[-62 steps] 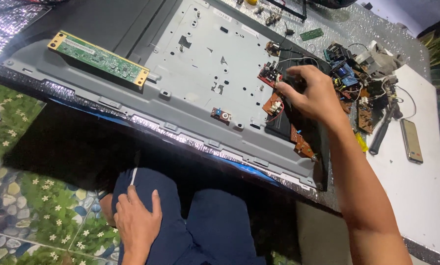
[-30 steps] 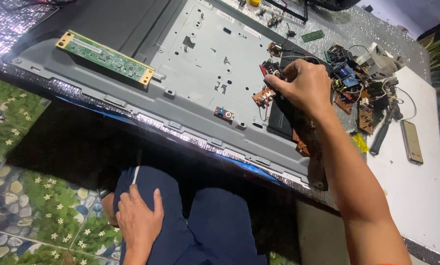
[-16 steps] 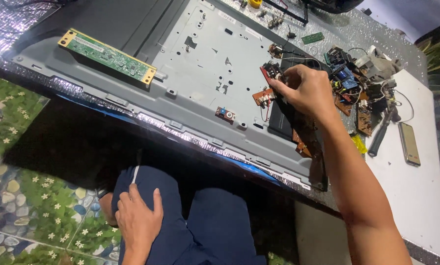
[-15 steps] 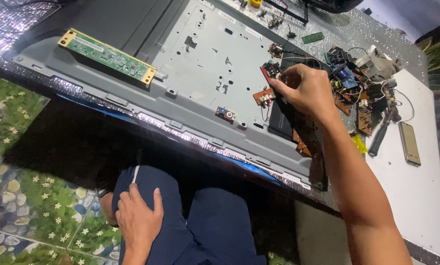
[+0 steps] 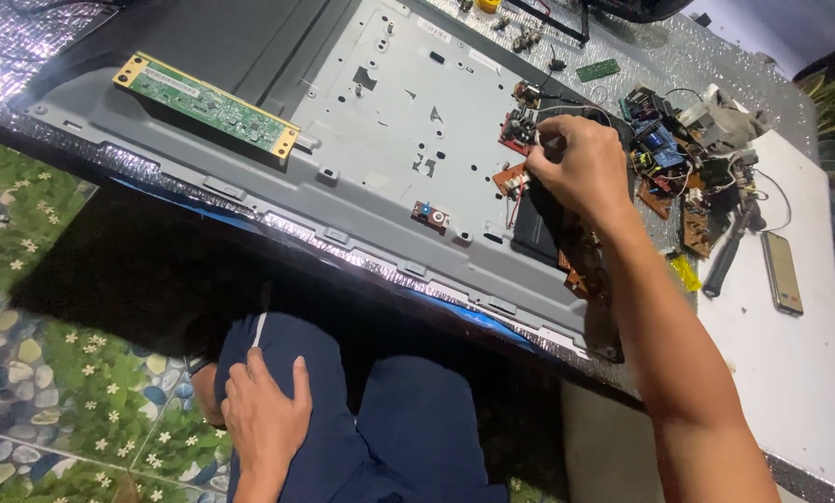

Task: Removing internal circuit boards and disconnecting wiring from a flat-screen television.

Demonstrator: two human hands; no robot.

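Note:
A grey metal back panel of a flat screen (image 5: 408, 102) lies on the table. My right hand (image 5: 581, 168) is curled over its right side, fingers pinched on a brown circuit board (image 5: 513, 177) with small parts; most of that board is hidden beneath the hand and forearm. A long green circuit board (image 5: 208, 102) sits on the panel's left part. A small red-and-blue component (image 5: 431, 216) lies near the panel's lower edge. My left hand (image 5: 264, 419) rests flat on my thigh in dark blue trousers, holding nothing.
A heap of loose circuit boards and wires (image 5: 688, 158) lies right of the panel. A dark tool handle (image 5: 725, 251) and a phone (image 5: 782, 270) rest on the white table top (image 5: 790, 391). The floor (image 5: 26, 307) has a pebble-and-flower pattern.
My right hand has crept slightly up and left along the brown board, fingers still pinched on it. My left hand stays on my thigh.

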